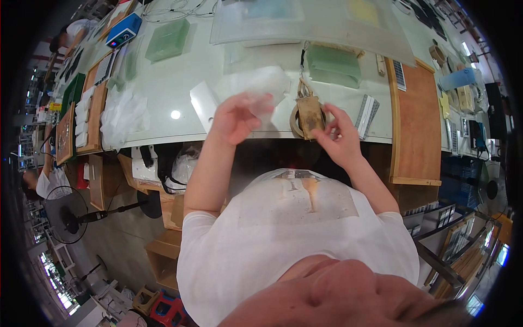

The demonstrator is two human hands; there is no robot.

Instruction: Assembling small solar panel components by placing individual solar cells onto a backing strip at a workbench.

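Working with both hands at the table's (171,117) near edge, I've got my left grip (234,117) at eleven o'clock, fingers curled with a gap showing. Clear film (277,82) lies hazy at twelve, right by those fingertips; blur means I can't tell whether they pinch it. Over at two o'clock, my right grip (338,135) is spread, thumb and forefinger well parted, the thumb tip over the lower corner of the brown block (309,115). Contact? Can't tell. That block sits at one o'clock across a tape roll (295,122).

Here's my call: stuff this flimsy likely creases, so a light touch by its edge suits it, and a gentle right thumb should stop the block rocking on that roll.

Now the surface: pale, shiny, green glass stacks at eleven (166,41) and one (333,68), striped strips (368,115) at two, a wooden tray (417,122) between two and three, crumpled white wrapping (124,117) near ten. Around the room, there's a fan (65,215) between eight and nine, a co-worker (54,182) almost at nine, and a cardboard box (163,256) between seven and eight.
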